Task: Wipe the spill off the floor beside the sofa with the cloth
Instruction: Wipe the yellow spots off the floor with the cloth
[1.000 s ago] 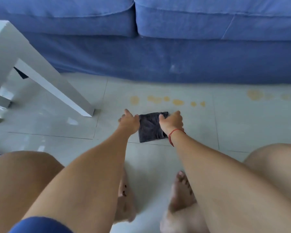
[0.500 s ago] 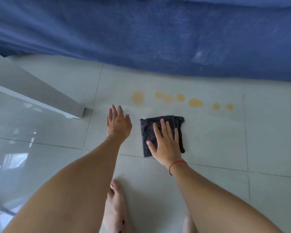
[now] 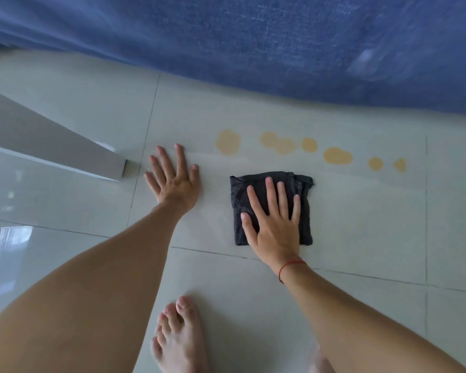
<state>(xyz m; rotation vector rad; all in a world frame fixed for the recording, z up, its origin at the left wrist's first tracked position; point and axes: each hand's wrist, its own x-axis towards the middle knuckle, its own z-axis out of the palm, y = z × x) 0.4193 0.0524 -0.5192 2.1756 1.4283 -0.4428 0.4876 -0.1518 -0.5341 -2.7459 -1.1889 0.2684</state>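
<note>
A folded black cloth lies flat on the pale tiled floor. My right hand rests palm down on it, fingers spread, a red string around the wrist. My left hand lies flat on the bare tile to the cloth's left, holding nothing. A row of several yellow spill spots runs left to right just beyond the cloth, between it and the blue sofa. The cloth sits short of the spots and does not touch them.
A white table leg slants in from the left and meets the floor just left of my left hand. My bare foot stands on the tile at the bottom centre. The sofa's fabric front closes off the far side.
Both hands let go of the cloth's edges. The right one now presses flat on top of it, the left moved onto the tile. The view came closer and lower.
</note>
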